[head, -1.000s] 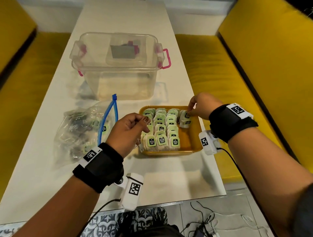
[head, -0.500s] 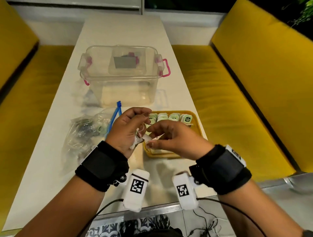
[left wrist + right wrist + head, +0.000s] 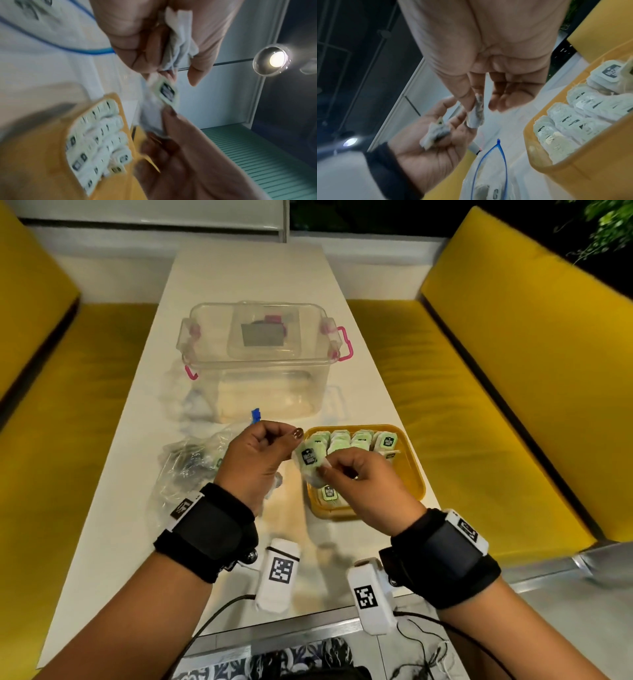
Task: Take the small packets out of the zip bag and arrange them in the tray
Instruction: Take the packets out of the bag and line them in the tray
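The zip bag (image 3: 191, 463) is lying at the left on the white table (image 3: 239, 285), its blue seal gaping open and some packets showing inside. Just right of it, the left hand (image 3: 255, 463) is curling around a spare packet (image 3: 180, 44) in its palm. The right hand (image 3: 363, 484) is pinching another small packet (image 3: 310, 458) above the near-left part of the yellow tray (image 3: 416, 474), where rows of packets are standing.

The right hand (image 3: 363, 484), which was at the far right corner of the tray (image 3: 412, 474) a second ago, has come to the tray's near left side and now pinches a packet (image 3: 310, 458) beside the left hand (image 3: 257, 463).
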A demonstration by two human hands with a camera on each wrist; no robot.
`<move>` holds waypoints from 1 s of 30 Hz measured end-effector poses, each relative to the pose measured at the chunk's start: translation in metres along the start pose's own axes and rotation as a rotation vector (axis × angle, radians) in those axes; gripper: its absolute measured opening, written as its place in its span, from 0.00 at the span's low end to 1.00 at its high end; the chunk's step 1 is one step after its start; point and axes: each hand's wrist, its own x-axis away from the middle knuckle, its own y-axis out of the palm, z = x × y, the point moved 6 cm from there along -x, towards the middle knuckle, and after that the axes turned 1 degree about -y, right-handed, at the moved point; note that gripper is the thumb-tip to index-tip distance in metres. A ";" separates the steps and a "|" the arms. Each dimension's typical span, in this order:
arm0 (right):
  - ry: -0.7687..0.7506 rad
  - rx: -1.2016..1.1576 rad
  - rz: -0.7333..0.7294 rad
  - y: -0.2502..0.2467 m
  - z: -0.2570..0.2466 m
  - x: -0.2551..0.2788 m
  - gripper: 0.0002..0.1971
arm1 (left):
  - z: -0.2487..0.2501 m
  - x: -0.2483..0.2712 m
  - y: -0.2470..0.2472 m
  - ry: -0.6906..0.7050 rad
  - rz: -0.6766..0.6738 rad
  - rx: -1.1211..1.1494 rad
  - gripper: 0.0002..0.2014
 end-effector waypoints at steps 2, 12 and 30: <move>0.065 -0.180 0.024 -0.003 0.003 -0.002 0.09 | 0.000 -0.001 -0.006 0.025 -0.036 -0.093 0.04; 0.031 -0.131 0.104 -0.018 -0.008 -0.007 0.08 | 0.004 0.014 0.004 0.114 -0.210 -0.383 0.06; 0.093 -0.411 0.115 -0.051 0.017 -0.001 0.08 | -0.011 0.009 0.025 0.080 -0.186 -0.377 0.04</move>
